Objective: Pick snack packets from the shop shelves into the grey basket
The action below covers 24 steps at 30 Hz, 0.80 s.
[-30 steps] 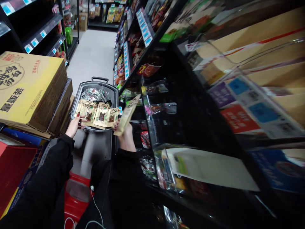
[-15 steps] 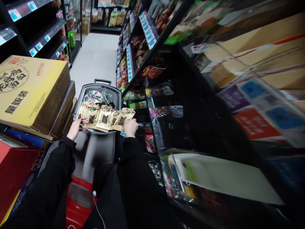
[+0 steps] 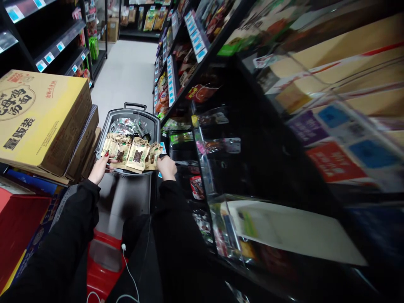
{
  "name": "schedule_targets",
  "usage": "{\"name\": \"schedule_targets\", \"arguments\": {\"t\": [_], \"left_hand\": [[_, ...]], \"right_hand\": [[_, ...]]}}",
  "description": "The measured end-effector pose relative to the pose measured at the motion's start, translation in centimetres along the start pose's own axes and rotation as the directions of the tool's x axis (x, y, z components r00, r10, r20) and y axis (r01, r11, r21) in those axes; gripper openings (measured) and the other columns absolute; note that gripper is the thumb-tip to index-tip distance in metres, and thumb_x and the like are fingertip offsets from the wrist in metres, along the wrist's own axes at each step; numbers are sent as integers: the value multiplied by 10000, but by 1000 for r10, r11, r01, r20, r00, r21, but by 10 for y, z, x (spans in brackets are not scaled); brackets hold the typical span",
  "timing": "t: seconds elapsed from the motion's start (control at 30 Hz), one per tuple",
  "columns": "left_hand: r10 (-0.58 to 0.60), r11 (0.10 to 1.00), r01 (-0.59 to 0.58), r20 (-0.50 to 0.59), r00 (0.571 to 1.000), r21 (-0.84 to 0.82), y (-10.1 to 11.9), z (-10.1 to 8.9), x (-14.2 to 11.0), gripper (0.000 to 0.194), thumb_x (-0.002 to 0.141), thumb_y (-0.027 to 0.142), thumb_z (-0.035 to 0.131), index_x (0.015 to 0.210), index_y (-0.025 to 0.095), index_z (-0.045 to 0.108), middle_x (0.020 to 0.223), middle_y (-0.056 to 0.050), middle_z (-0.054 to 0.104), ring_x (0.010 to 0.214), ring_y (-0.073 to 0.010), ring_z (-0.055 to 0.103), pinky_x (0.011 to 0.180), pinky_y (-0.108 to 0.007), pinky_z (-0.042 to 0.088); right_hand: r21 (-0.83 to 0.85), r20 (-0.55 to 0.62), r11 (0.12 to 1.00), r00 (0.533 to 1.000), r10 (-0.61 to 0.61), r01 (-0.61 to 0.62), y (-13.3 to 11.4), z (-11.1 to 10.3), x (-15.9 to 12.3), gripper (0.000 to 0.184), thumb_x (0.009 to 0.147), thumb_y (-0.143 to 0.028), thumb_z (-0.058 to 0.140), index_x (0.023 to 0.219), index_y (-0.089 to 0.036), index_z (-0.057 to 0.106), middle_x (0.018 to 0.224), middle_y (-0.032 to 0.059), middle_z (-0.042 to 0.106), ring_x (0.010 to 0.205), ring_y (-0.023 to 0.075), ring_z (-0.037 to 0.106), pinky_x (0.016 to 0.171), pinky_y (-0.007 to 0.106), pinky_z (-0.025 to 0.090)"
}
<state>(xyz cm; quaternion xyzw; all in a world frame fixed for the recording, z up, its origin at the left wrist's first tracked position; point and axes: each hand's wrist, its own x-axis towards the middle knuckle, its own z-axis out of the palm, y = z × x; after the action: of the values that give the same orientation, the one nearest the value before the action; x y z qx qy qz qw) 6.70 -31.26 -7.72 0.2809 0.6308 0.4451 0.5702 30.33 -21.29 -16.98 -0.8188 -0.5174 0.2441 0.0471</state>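
A grey basket [image 3: 105,132] with a black handle at its far end stands in front of me. Several kraft-paper snack pouches [image 3: 138,155] with small clear windows stand in a row along its near side. Behind them lie shiny clear packets [image 3: 126,125]. My left hand [image 3: 100,167], with red nails, has its fingers stretched against the leftmost pouches at the basket's near-left corner. At the near-right corner, beside the rightmost pouch [image 3: 153,155], my right hand [image 3: 167,167] is closed, with curled fingers. What it grips, if anything, is hidden.
Stacked cartons [image 3: 47,122] stand close on the left. A dark shelf rack [image 3: 202,168] with hanging snack packets runs along the right. Below me is a red stool [image 3: 105,256], with a white earphone cable [image 3: 131,273] hanging nearby. The pale aisle floor [image 3: 126,69] stretches ahead.
The kraft pouch that was at my right hand no longer shows at the right end of the row. That hand has shifted slightly left. My left hand has stayed nearly still.
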Motion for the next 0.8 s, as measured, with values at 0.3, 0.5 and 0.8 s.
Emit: {"name": "schedule_targets", "arguments": {"t": [0.3,0.5,0.8], "left_hand": [[167,891,-177,60,984,419,-29,-10,18,309,796,415,514,979,187,612,879,-77,672,714,-168,617,695,-263,462],[196,767,-183,47,979,615,-61,-14,5,215,593,325,698,660,193,541,734,-97,641,919,-261,615,866,-347,412],[122,550,-474,495,860,687,-99,-23,-81,270,499,390,589,461,230,375,519,-43,615,771,-401,657,790,-553,422]], "right_hand": [[-44,154,994,984,-90,98,30,-8,-64,333,873,-402,447,1013,-164,633,1041,152,637,1006,255,600,801,321,439],[-16,74,975,973,-220,222,63,-4,-141,279,903,-307,396,928,-149,624,963,123,654,936,209,616,805,275,415],[390,-16,850,925,-379,355,98,-61,-235,163,774,-171,539,890,-159,653,851,34,675,823,164,632,748,244,460]]}}
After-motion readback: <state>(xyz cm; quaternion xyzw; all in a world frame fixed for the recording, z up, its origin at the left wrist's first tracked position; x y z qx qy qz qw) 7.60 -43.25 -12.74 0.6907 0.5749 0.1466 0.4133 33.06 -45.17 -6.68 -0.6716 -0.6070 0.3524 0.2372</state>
